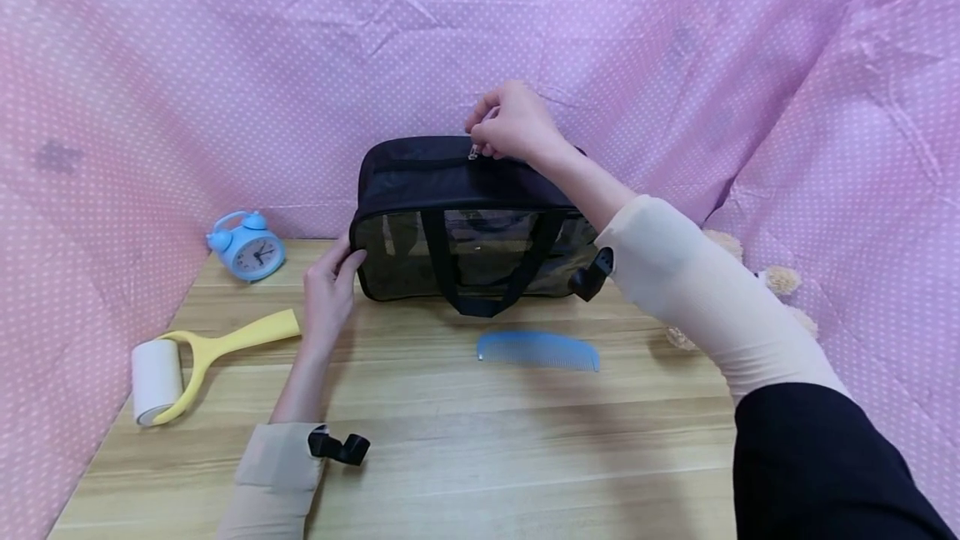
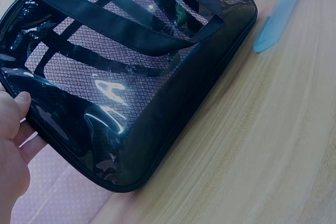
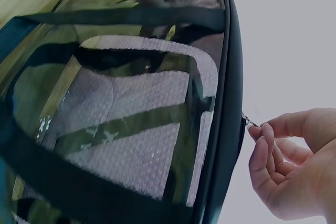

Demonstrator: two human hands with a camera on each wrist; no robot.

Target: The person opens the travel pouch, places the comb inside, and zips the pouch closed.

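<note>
A black toiletry bag (image 1: 420,182) with see-through panels and two black strap handles (image 1: 441,261) stands upright at the back of the wooden table. My right hand (image 1: 517,119) is above its top and pinches the metal zipper pull (image 3: 252,123) between thumb and finger, as the right wrist view shows. On the bag's left end, my left hand (image 1: 328,294) grips the side edge, thumb on the front panel and fingers behind. In the left wrist view the thumb (image 2: 22,100) lies against the dark piping. How far the zipper is open cannot be told.
A blue comb (image 1: 538,350) lies in front of the bag. To the left are a blue alarm clock (image 1: 247,247) and a yellow-handled lint roller (image 1: 217,347). A beige fluffy thing (image 1: 782,279) is partly hidden behind my right sleeve. Pink dotted cloth (image 1: 300,65) hangs around the table.
</note>
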